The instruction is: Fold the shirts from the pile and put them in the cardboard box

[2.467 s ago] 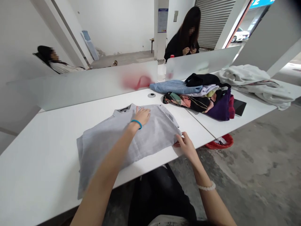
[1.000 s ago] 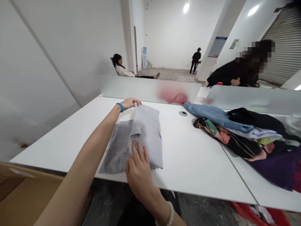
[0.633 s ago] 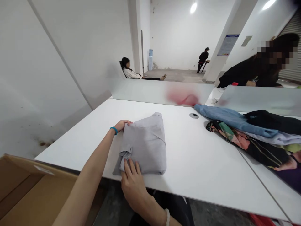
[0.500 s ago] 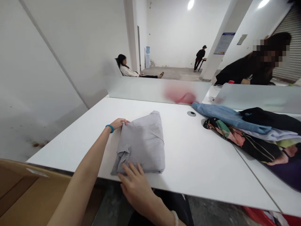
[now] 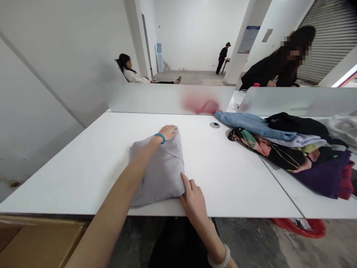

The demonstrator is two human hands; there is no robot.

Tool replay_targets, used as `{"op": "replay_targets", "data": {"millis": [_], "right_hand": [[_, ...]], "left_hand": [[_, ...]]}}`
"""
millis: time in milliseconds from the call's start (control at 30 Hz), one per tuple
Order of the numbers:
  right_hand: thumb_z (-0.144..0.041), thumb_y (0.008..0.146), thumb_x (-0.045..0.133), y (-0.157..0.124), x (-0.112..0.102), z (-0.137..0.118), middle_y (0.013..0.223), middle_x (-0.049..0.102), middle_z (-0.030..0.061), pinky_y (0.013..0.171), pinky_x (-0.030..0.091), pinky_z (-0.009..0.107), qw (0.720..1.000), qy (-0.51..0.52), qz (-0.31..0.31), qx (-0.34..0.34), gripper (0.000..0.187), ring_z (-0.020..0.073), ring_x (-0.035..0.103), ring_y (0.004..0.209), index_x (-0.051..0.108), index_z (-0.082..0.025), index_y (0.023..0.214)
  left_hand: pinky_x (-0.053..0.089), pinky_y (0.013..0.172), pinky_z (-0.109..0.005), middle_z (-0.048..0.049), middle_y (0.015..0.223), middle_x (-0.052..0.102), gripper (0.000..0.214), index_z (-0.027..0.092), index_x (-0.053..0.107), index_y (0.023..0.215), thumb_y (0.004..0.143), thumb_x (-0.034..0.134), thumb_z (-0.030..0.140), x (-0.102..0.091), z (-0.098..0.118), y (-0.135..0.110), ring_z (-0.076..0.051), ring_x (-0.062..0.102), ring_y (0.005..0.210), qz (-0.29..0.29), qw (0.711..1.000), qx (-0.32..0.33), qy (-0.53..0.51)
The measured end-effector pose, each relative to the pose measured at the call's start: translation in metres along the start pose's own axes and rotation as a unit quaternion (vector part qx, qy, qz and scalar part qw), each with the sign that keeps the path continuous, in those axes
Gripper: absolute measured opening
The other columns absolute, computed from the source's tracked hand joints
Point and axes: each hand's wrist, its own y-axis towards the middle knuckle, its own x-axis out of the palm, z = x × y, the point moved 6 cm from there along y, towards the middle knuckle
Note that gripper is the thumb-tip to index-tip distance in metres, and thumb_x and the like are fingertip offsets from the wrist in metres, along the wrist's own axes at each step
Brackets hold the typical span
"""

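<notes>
A folded light grey shirt point(image 5: 164, 169) lies on the white table point(image 5: 83, 167) near its front edge. My left hand point(image 5: 168, 131), with a blue band on the wrist, rests at the shirt's far edge with its fingers curled over the cloth. My right hand point(image 5: 193, 197) lies at the shirt's near right corner, fingers stretched out and touching the fabric. My left forearm crosses over the shirt.
A heap of mixed clothes point(image 5: 290, 145) sits at the right of the table. Frosted dividers point(image 5: 167, 98) stand along the back. A cardboard box point(image 5: 36, 245) is at lower left, a red basket point(image 5: 304, 227) under the table. Other people sit and stand beyond.
The shirt went from spread out to a compact fold. My left hand moved from its far left corner to the far top edge, and my right hand slid to the near right corner.
</notes>
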Motion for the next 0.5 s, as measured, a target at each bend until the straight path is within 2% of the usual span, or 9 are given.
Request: {"op": "replay_targets", "data": {"millis": [100, 167, 333, 400, 500], "right_hand": [[-0.001, 0.07, 0.04, 0.003, 0.005, 0.007, 0.094, 0.064, 0.0078, 0.066, 0.049, 0.033, 1.0, 0.01, 0.004, -0.013, 0.07, 0.0214, 0.059, 0.076, 0.037, -0.013, 0.138], [0.001, 0.067, 0.036, 0.003, 0.003, 0.011, 0.097, 0.065, 0.0067, 0.064, 0.048, 0.03, 0.999, 0.025, 0.011, -0.028, 0.072, 0.0193, 0.059, 0.076, 0.038, -0.014, 0.137], [0.003, 0.067, 0.039, 0.0, -0.009, 0.008, 0.079, 0.06, 0.0015, 0.06, 0.042, 0.027, 0.995, 0.018, 0.018, -0.095, 0.07, 0.0175, 0.055, 0.071, 0.047, -0.021, 0.132], [0.002, 0.069, 0.042, -0.003, -0.012, 0.005, 0.074, 0.056, -0.0002, 0.059, 0.039, 0.027, 0.993, 0.007, 0.017, -0.12, 0.069, 0.0164, 0.052, 0.068, 0.048, -0.025, 0.133], [0.001, 0.074, 0.046, -0.008, -0.013, 0.002, 0.072, 0.051, -0.0013, 0.058, 0.037, 0.027, 0.989, -0.009, 0.011, -0.146, 0.065, 0.015, 0.049, 0.065, 0.049, -0.028, 0.132]], "left_hand": [[0.019, 0.111, -0.051, -0.0111, 0.139, 0.046, 0.045, 0.017, 0.047, 0.129, 0.088, 0.048, 0.037, 0.017, 0.007, 0.016, -0.027, 0.036, 0.131, -0.003, 0.999, -0.028, 0.036], [0.02, 0.109, -0.055, -0.0127, 0.136, 0.048, 0.046, 0.015, 0.048, 0.127, 0.088, 0.049, 0.041, 0.023, 0.005, 0.022, -0.028, 0.039, 0.129, -0.007, 0.997, -0.051, 0.055], [0.033, 0.102, -0.044, -0.0154, 0.137, 0.047, 0.062, 0.015, 0.047, 0.131, 0.082, 0.049, 0.053, 0.021, -0.002, 0.029, -0.03, 0.043, 0.125, -0.025, 0.994, -0.08, 0.071], [0.038, 0.098, -0.04, -0.0146, 0.13, 0.055, 0.062, 0.017, 0.055, 0.124, 0.079, 0.046, 0.059, 0.016, -0.003, 0.033, -0.031, 0.049, 0.12, -0.044, 0.993, -0.089, 0.067], [0.041, 0.093, -0.038, -0.012, 0.116, 0.065, 0.055, 0.019, 0.066, 0.108, 0.08, 0.039, 0.058, 0.005, -0.004, 0.041, -0.03, 0.056, 0.11, -0.075, 0.991, -0.099, 0.057]]}}
